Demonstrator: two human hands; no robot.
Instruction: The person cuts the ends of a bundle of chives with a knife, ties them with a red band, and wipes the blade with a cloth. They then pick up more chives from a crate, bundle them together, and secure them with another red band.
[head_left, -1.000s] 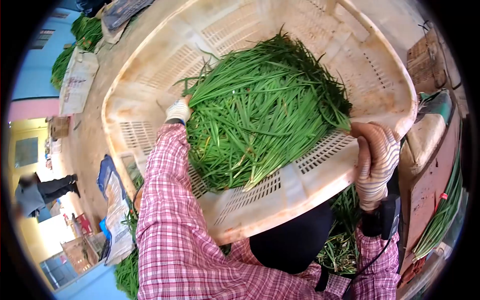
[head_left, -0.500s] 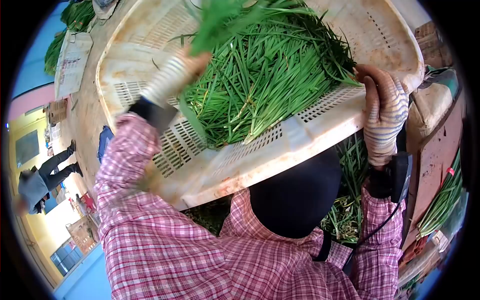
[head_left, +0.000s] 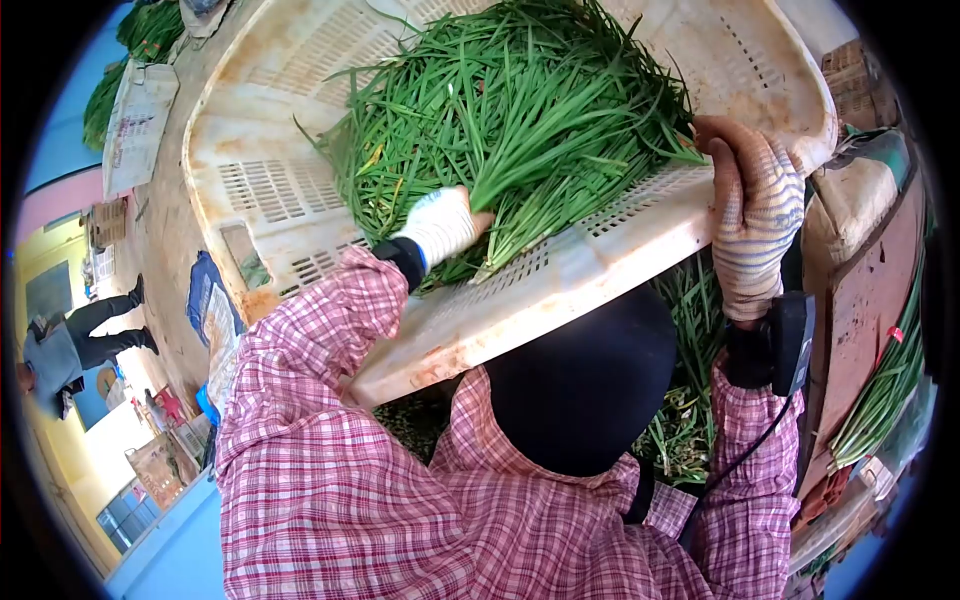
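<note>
A large pale plastic basket [head_left: 560, 300] with slotted sides leans up in front of me, heaped with green garlic chives [head_left: 570, 90]. My left hand [head_left: 445, 228], in a white knit glove with bare fingertips, is closed around the lower end of a bunch of chives [head_left: 530, 140]. The leaves of this bunch fan out over the heap. At the right, my right hand [head_left: 755, 220], in a striped glove, hooks its curled fingers over the basket's rim beside the chives.
More chives [head_left: 700, 310] lie below the basket. At the right, a tied bundle of chives [head_left: 880, 390] rests by a reddish board [head_left: 865, 300]. A person [head_left: 80, 345] stands at the far left, near a white crate [head_left: 140, 125]. A blue bag [head_left: 210, 300] touches the basket's left side.
My left hand has come down and to the right with the bunch, from above the heap onto it. My right hand keeps its hold on the rim.
</note>
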